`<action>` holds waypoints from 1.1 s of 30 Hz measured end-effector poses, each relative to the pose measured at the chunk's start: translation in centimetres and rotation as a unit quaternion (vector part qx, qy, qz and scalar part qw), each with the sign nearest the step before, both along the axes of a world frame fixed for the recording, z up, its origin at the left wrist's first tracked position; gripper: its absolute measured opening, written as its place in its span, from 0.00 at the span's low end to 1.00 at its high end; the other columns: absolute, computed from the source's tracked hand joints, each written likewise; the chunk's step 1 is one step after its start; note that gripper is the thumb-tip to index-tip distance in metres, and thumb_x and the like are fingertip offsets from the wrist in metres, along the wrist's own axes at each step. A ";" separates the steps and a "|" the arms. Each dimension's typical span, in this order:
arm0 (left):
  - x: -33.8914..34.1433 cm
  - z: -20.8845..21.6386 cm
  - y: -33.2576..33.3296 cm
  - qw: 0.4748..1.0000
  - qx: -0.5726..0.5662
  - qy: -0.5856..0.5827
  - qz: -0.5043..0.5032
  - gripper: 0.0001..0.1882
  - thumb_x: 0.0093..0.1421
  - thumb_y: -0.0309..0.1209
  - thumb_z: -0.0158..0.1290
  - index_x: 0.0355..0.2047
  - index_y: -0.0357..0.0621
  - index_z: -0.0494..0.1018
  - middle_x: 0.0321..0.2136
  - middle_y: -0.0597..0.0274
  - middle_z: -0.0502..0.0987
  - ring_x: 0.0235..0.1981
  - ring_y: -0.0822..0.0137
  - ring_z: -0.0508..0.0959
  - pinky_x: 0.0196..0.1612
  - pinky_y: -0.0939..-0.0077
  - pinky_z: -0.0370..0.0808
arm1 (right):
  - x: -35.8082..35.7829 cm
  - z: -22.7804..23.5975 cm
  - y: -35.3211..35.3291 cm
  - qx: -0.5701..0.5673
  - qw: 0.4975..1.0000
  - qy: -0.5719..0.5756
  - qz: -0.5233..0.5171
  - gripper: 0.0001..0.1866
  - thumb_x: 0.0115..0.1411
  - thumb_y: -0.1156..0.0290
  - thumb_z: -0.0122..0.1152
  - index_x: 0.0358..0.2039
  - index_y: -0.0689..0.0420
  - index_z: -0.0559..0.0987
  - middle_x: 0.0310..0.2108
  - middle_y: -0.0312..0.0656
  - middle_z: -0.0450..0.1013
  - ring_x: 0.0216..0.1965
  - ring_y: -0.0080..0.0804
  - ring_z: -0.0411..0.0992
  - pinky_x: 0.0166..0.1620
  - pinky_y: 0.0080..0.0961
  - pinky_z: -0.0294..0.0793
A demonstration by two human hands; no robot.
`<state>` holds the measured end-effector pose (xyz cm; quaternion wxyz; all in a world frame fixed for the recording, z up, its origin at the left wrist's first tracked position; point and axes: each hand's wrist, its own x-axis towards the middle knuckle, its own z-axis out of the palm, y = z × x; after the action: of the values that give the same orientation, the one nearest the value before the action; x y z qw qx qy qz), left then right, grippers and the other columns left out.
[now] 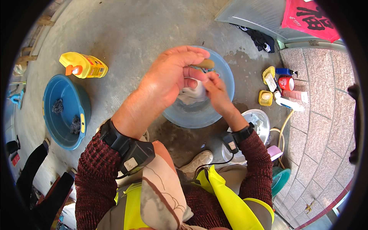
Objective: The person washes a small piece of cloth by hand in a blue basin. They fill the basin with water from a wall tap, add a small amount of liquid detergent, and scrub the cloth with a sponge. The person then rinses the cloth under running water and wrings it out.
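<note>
Left hand [166, 74]: raised over the basin, fingers bent inward around a rounded tan object [207, 64]. Right hand [218, 94]: just beside it, fingers curled and drawn together, their tips meeting the left hand's fingers; could not tell whether they pinched anything.

Progress (judgement): hand washing looked to be partway through. The white cloth [191, 95] was already in the pale-blue basin [229, 76]; working it over, rinsing and wringing seemed to be left. Whether any part was clean could not be read.

Position: the tan object sat at the far right end of the left hand, between its fingers; its kind was unclear. The cloth lay below both hands, partly hidden by them, on the near-left side of the basin's interior. Contact between cloth and fingers was uncertain.

Farther out: on the concrete floor [126, 27] to the left stood a yellow bottle [92, 67] and, nearer, a blue tub [63, 90] containing two dark, rough bundles [75, 125]. To the right, by the wall, were a red cup [284, 83] and a yellow dish [265, 98]; dark fabric [260, 40] lay on the far right.
</note>
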<state>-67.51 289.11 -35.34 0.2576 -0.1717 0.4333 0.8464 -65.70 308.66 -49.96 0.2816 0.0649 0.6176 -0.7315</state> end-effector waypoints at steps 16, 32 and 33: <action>0.0 0.2 0.4 1.000 -0.015 0.015 -0.010 0.12 0.59 0.31 0.48 0.42 0.39 0.71 0.35 0.64 0.76 0.24 0.78 0.75 0.27 0.81 0.68 | 0.9 -6.1 -2.1 0.243 0.941 0.150 0.179 0.19 0.52 0.66 0.61 0.45 0.53 0.72 0.39 0.49 0.70 0.38 0.49 0.71 0.43 0.36 0.70; 0.6 0.4 0.3 1.000 -0.021 0.017 -0.012 0.12 0.59 0.32 0.49 0.41 0.39 0.72 0.34 0.64 0.77 0.24 0.78 0.75 0.27 0.81 0.68 | 5.7 -6.3 -3.2 0.538 0.649 0.395 0.365 0.13 0.51 0.63 0.59 0.36 0.54 0.74 0.34 0.43 0.71 0.39 0.44 0.70 0.39 0.36 0.67; 0.6 0.4 0.2 1.000 -0.024 0.015 -0.011 0.12 0.59 0.32 0.49 0.41 0.39 0.72 0.34 0.64 0.77 0.24 0.78 0.75 0.27 0.81 0.68 | 5.2 -6.0 -3.4 0.487 0.718 0.381 0.320 0.12 0.52 0.64 0.58 0.35 0.55 0.74 0.33 0.43 0.72 0.37 0.43 0.70 0.37 0.36 0.68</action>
<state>-66.93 289.34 -34.93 0.2563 -0.1603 0.4590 0.8354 -60.55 305.24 -55.98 0.1697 -0.2923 0.9277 -0.1586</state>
